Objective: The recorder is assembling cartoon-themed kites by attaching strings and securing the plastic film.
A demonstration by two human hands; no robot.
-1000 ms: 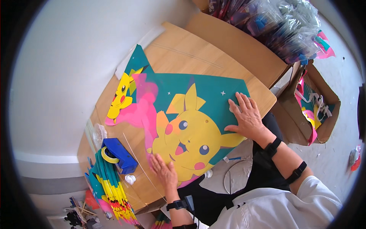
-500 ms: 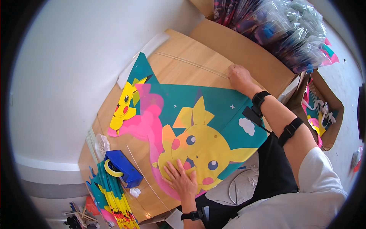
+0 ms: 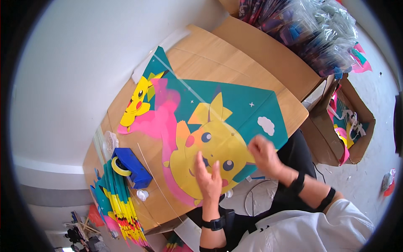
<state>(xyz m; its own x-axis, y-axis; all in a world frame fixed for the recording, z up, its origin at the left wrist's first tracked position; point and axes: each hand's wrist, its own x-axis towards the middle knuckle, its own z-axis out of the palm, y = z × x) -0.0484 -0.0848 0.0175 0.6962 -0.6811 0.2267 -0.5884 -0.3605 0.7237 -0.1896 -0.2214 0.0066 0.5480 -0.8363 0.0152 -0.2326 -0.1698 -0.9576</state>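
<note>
A large teal, pink and yellow kite cloth [image 3: 260,101] with a printed cartoon figure lies spread over the wooden table. Over its near part my left hand [image 3: 209,178] is raised, fingers stretched out and apart, holding nothing. My right hand [image 3: 264,157] is closed at the cloth's right side, slightly smeared by motion. A pale thin rod [image 3: 195,92], blurred, slants across the cloth from the far left toward that hand; its near end is too faint to follow into the fingers. Another thin rod [image 3: 205,57] lies on the table beyond the cloth.
At the left stand a blue tape dispenser [image 3: 136,170] with a yellow roll, a clear tub [image 3: 110,143] and a bundle of folded kites [image 3: 121,201]. A cardboard box [image 3: 268,50] borders the table's far right, near plastic-wrapped packages [image 3: 310,33]. Another open carton [image 3: 354,153] stands on the floor.
My right hand has come from the far table edge toward me, with a rod now slanting across the cloth. My left hand has lifted off the cloth.
</note>
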